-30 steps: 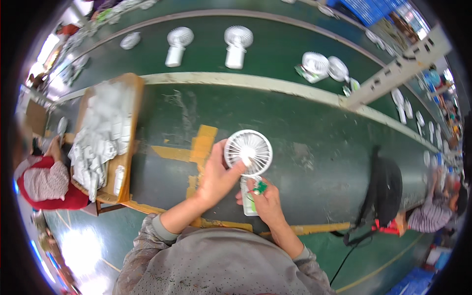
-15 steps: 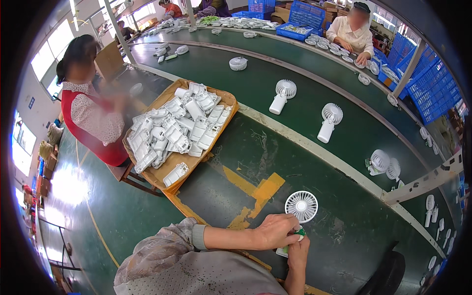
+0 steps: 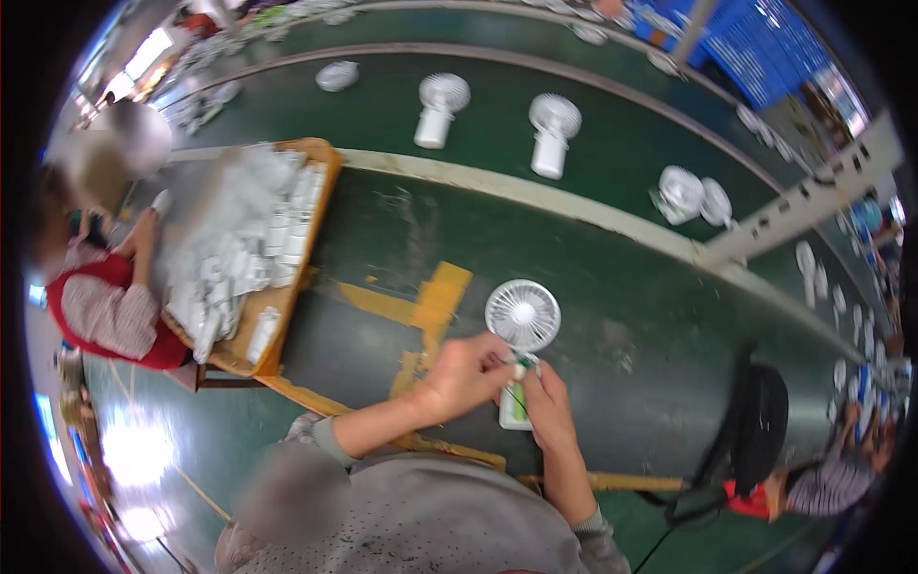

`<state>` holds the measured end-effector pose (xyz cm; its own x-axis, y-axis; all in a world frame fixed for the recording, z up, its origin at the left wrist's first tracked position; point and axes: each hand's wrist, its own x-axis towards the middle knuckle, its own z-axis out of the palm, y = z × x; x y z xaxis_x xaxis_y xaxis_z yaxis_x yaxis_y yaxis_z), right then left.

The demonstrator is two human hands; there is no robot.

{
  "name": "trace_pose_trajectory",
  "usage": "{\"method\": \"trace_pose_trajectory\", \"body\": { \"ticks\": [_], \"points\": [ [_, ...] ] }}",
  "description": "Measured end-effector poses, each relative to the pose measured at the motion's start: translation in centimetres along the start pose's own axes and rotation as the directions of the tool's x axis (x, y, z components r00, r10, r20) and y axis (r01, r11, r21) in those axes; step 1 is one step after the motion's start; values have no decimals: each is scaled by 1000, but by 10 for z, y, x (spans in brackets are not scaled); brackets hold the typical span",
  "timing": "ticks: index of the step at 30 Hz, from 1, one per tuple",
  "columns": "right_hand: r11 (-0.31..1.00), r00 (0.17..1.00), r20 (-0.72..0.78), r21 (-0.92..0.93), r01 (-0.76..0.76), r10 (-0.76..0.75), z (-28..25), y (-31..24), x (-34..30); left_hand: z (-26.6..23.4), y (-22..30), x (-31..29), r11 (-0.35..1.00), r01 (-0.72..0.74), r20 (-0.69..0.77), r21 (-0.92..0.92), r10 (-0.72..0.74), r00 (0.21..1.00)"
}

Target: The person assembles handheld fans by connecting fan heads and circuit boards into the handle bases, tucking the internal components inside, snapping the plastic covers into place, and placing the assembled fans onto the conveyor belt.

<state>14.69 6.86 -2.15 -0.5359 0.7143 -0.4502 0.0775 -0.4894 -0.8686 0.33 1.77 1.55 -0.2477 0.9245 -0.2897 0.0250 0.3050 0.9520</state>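
Head view, looking down on a green table (image 3: 612,316). At lower centre of the frame, a small white handheld fan (image 3: 522,316) stands with its round grille facing up and its handle, open to show a green circuit board, just below. The left hand (image 3: 466,375) is curled with its fingertips pinched at the neck of the fan under the grille. The right hand (image 3: 545,402) is closed around the handle, thumb pressed at its top. The two hands touch each other there. Yellow tape marks (image 3: 421,306) lie just left of the fan. At upper left, a wooden tray (image 3: 320,187) holds a heap of white parts. Two more white fans (image 3: 497,120) lie on the conveyor belt (image 3: 382,105) across the top.
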Motion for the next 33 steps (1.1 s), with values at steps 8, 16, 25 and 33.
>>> {"method": "trace_pose_trajectory", "body": {
  "ticks": [8, 16, 25, 33],
  "points": [
    [988, 995, 66, 129, -86, 78, -4, -9, 0, -8, 10, 4, 997, 7, 105, 76, -15, 994],
    [976, 988, 126, 187, -109, 86, -8, -8, -4, -8, 8, 0, 939, -178, 59, 295, 168, 984],
    [912, 980, 147, 371, -177, 130, -10, -13, 1, -6, 12, -1, 850, -285, 64, 444, 287, 956],
    [927, 987, 108, 346, -148, 118, -8, -11, 3, -6, 7, -1, 816, -333, 62, 473, 347, 936]
  ]
}}
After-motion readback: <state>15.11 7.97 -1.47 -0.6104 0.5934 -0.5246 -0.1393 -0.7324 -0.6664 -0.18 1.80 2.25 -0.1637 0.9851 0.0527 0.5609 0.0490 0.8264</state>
